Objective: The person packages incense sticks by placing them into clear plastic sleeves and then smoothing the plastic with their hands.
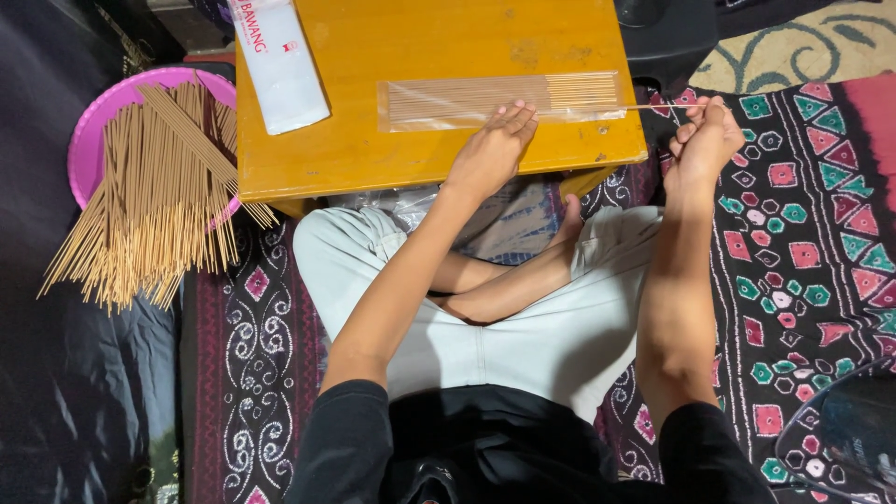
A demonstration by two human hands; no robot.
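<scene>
Head view: my left hand (492, 149) lies flat, fingers together, pressing the clear plastic sleeve of incense sticks (501, 100) onto the low yellow table (373, 140), apparently to keep it from sliding. My right hand (702, 140), off the table's right edge, pinches the protruding stick ends (653, 107) at the sleeve's mouth. The sleeve's long axis runs left to right, mouth pointing right; loose sticks fill the pink basin (89, 140).

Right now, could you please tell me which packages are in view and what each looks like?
Clear plastic sleeve: flat on the yellow table, long, filled with tan sticks, under the left hand.
White packet: table's far left corner, oblong, red print.
</scene>
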